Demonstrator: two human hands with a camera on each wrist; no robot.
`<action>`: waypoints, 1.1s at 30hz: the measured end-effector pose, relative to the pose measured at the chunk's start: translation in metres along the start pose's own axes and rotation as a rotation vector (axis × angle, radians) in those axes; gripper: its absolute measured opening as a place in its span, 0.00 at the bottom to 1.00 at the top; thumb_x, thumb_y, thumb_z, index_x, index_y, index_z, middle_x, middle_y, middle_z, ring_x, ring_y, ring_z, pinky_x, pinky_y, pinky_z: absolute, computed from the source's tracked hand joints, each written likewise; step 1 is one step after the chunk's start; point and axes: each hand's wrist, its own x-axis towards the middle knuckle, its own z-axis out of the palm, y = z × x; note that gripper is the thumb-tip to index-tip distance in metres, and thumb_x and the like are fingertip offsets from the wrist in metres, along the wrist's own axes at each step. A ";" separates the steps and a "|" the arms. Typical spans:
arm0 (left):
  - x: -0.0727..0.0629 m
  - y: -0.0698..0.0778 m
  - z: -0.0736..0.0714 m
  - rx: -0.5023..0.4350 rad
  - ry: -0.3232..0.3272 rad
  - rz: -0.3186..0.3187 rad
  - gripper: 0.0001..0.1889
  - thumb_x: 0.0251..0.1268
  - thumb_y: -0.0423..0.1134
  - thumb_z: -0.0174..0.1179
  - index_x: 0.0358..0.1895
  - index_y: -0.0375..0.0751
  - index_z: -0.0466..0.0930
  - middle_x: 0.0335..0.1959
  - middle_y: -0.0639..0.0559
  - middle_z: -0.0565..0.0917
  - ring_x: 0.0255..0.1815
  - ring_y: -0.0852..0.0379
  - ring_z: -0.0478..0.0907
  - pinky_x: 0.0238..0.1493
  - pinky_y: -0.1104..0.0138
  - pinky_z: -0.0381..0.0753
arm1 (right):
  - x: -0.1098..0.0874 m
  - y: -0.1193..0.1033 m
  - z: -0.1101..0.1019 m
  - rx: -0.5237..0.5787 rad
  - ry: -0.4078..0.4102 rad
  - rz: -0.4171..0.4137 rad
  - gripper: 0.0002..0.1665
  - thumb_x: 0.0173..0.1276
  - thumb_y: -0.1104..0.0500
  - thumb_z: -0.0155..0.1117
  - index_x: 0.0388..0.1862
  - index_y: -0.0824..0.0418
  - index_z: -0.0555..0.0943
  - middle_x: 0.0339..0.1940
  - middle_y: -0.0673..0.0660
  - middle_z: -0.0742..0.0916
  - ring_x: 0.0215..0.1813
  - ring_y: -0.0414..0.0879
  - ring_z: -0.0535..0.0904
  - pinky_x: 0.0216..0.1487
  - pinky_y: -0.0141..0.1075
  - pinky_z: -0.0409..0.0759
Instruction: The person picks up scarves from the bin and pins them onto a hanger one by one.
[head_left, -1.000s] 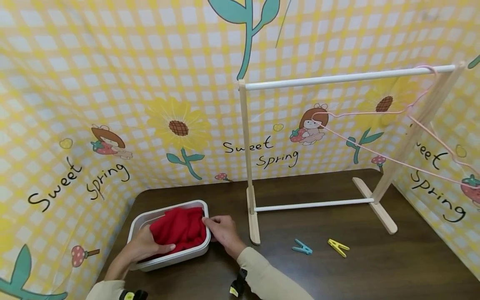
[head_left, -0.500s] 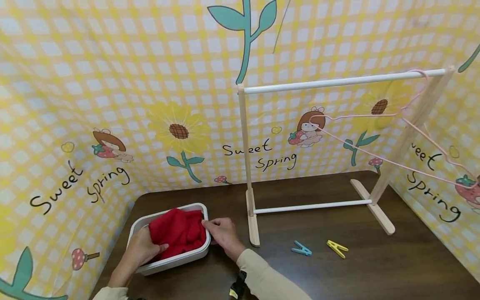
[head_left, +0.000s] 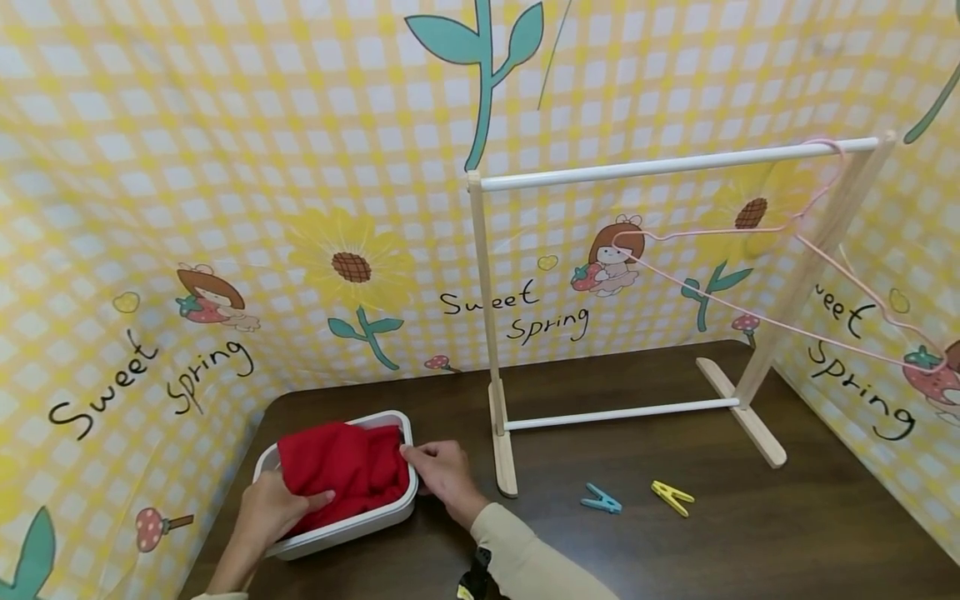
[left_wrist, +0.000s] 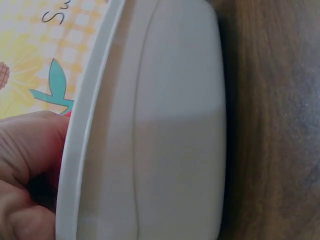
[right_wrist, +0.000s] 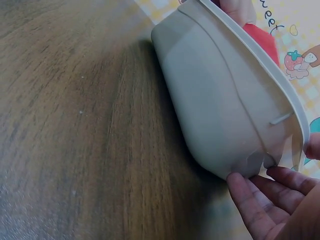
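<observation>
A white plastic tub (head_left: pixel 341 530) stands at the left of the table, with a folded red cloth (head_left: pixel 341 458) in it. At the tub's left end, my left hand (head_left: pixel 264 510) grips the cloth's near left part, thumb lying on top; the other fingers are mostly hidden. The left wrist view has those curled fingers (left_wrist: pixel 30 160) behind the rim, a bit of red beside them. My right hand (head_left: pixel 444 473) holds the tub's right end. In the right wrist view, the fingers (right_wrist: pixel 280 195) press the outer wall (right_wrist: pixel 210 95) from below and the thumb sits at the rim.
A wooden rack with white bars (head_left: pixel 675 169) stands to the right of the tub. A pink hanger (head_left: pixel 712 231) hangs from its top bar. A blue clothespin (head_left: pixel 601 498) and a yellow clothespin (head_left: pixel 672 497) lie in front. Patterned cloth walls (head_left: pixel 225 125) enclose the table (head_left: pixel 615 558).
My left hand has drawn back toward the tub's left end, and the red cloth has spread leftward over more of the tub. My right hand keeps its hold on the tub.
</observation>
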 end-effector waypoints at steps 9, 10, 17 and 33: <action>0.000 -0.001 0.000 -0.005 -0.038 0.007 0.31 0.45 0.58 0.78 0.34 0.29 0.80 0.31 0.43 0.86 0.34 0.47 0.82 0.36 0.56 0.81 | 0.000 0.000 0.001 0.025 0.006 0.002 0.18 0.66 0.46 0.71 0.38 0.60 0.91 0.30 0.49 0.88 0.27 0.38 0.81 0.32 0.41 0.88; -0.001 0.000 0.000 -0.009 -0.046 0.014 0.31 0.45 0.57 0.79 0.34 0.29 0.81 0.32 0.43 0.86 0.34 0.46 0.83 0.36 0.57 0.81 | 0.000 0.000 0.001 0.027 0.004 0.005 0.18 0.66 0.46 0.71 0.38 0.60 0.91 0.31 0.50 0.89 0.27 0.38 0.81 0.32 0.41 0.88; -0.004 0.004 0.000 0.012 -0.066 0.046 0.40 0.46 0.53 0.79 0.48 0.18 0.75 0.44 0.28 0.84 0.46 0.34 0.81 0.52 0.44 0.80 | -0.002 -0.001 0.002 0.022 0.008 0.008 0.18 0.66 0.46 0.71 0.39 0.60 0.91 0.30 0.50 0.89 0.26 0.38 0.81 0.31 0.40 0.88; -0.002 0.001 -0.003 -0.027 0.061 -0.018 0.21 0.49 0.44 0.74 0.15 0.39 0.71 0.14 0.53 0.76 0.22 0.53 0.72 0.29 0.58 0.74 | -0.010 -0.002 0.004 0.097 0.002 0.017 0.17 0.65 0.48 0.71 0.37 0.62 0.90 0.28 0.49 0.87 0.26 0.37 0.80 0.29 0.39 0.87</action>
